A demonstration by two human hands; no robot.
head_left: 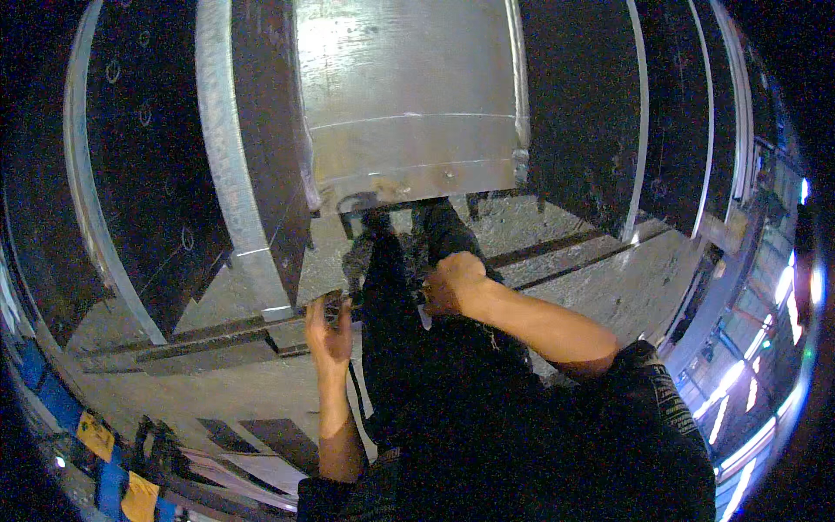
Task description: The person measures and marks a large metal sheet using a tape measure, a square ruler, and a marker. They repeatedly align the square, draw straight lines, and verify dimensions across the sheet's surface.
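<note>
My left hand (330, 341) is raised beside my left leg, with the thumb and fingers stretched up and apart. Something dark and thin shows between them, too dim to name. Over my lap, my right hand (454, 283) is closed, knuckles up. Whatever it grips, if anything, is hidden beneath the fingers. A dark cord (357, 391) hangs along my left thigh near the left wrist. In front of both hands stands a large grey metal plate (413, 143) with pale scribed lines across it. My dark trouser legs (391, 287) reach toward its lower edge.
Tall dark steel plates with pale edges stand on the left (148, 148) and right (583, 113). Below runs a dusty grey floor (600, 291) crossed by dark gaps. Blue and yellow items (96, 437) lie at the lower left. Bright lamps (731, 378) show far right.
</note>
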